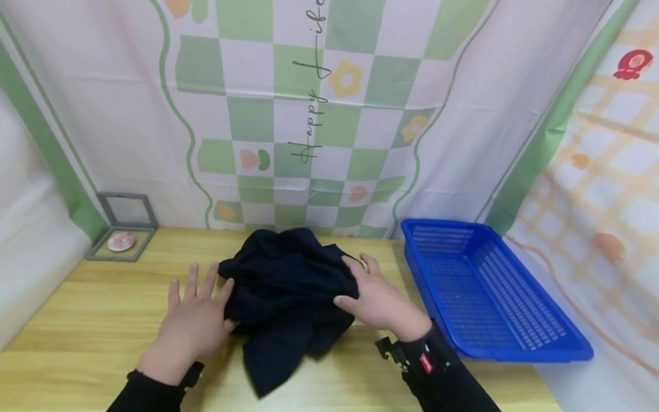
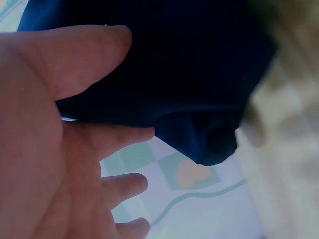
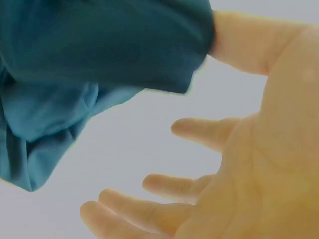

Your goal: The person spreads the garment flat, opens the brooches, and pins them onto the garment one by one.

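Observation:
A crumpled dark navy cloth [image 1: 288, 286] lies in a heap on the wooden table, one flap trailing toward the front. My left hand [image 1: 198, 323] is at its left edge with fingers spread and straight; in the left wrist view the thumb [image 2: 94, 57] lies along the fabric. At the right side, my right hand [image 1: 378, 294] has its fingers spread beside the heap. The right wrist view shows the thumb [image 3: 241, 42] meeting the edge of the cloth [image 3: 109, 45], while the other fingers stay apart from it.
A blue plastic basket [image 1: 432, 297] stands on the right of the table [image 1: 103, 320]. At the back left sits an opened grey frame-like case [image 1: 146, 232] with a small pinkish round item [image 1: 122, 241] in it. A patterned curtain [image 1: 298, 114] hangs behind.

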Available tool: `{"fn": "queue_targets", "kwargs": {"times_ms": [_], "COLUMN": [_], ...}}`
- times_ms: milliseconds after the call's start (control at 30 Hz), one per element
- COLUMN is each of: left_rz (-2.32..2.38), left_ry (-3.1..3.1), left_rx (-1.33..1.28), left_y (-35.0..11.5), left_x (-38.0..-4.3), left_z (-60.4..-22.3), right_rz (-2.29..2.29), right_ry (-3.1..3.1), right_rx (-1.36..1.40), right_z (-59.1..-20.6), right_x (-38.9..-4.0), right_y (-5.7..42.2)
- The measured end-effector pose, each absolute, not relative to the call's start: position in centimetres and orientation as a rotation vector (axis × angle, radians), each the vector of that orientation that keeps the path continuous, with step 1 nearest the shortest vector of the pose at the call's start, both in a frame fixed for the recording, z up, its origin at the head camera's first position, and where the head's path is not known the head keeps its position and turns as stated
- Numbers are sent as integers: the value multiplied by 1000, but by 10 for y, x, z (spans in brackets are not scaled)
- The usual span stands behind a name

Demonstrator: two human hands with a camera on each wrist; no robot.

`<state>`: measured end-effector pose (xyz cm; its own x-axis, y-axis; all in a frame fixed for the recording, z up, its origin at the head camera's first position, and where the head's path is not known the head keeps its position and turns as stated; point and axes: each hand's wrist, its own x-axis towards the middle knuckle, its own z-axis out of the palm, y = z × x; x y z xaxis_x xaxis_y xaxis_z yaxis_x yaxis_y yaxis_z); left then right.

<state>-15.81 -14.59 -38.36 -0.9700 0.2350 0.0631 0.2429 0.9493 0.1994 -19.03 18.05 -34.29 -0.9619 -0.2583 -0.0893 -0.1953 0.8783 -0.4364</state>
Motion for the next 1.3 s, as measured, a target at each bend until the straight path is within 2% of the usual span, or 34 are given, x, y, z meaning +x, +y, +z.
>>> {"fn": "queue_targets", "kwargs": {"times_ms": [167, 367, 467, 667, 900, 1300], "left_rz": [-342, -464, -426, -233, -107, -1], "left_ry": [-3062, -3123, -3177, -3367, -3426, -3415], "left_rx": [-495, -916, -1024, -972, -858, -719], "left_y": [-139, -125, -114, -88, -65, -55], "left_x": [-159, -164, -171, -191, -211, -205], "left_z": [-369, -359, -360, -379, -409, -410], "right_rz": [-531, -294, -186, -88, -32, -21], "right_ry": [2975, 3112, 3127, 3057, 3022, 3068], "right_rx": [-336, -226, -133, -160, -146, -30], "right_z": [-333, -331, -335, -347, -348, -345], "right_x": [-171, -151, -145, -142, -145, -152], "right_y": [203, 233, 250, 276, 280, 262]}}
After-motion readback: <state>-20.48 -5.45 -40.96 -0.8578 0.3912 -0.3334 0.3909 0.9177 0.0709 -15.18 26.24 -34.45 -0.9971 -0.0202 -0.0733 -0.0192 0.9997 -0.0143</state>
